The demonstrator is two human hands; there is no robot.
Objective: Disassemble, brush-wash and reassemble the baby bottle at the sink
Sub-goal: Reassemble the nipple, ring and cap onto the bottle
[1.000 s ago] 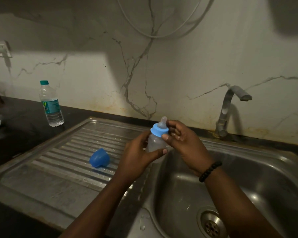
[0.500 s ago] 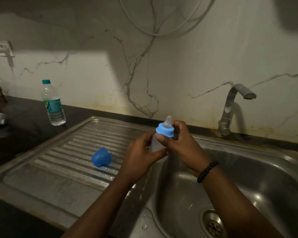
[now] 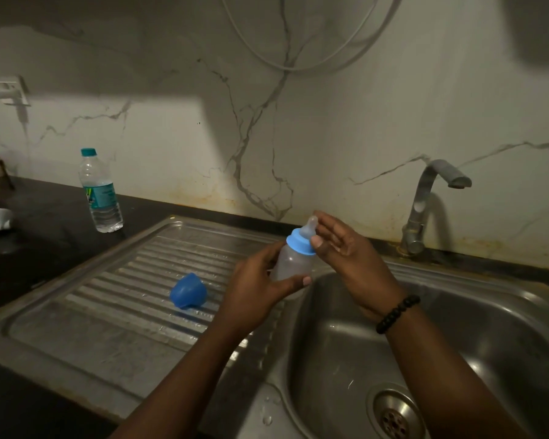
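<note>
Nearest, the drain [image 3: 395, 415] sits low in the sink basin [image 3: 495, 353], with water drops on the steel rim beside it. Above the basin's left edge the left hand [image 3: 254, 289] grips the baby bottle [image 3: 293, 264] round its cloudy body, fingers curled behind, thumb across the front. The bottle tilts slightly right, blue collar [image 3: 301, 243] and teat [image 3: 310, 228] still on. The right hand [image 3: 346, 251] has its thumb against the collar, fingers fairly straight behind the teat; it seems to touch rather than clamp. A blue cap [image 3: 188, 293] lies on the ribbed drainboard [image 3: 114, 299]. Farther back, a water bottle [image 3: 100, 191] stands on the dark counter, and the tap [image 3: 425, 204] rises at the sink's back edge
</note>
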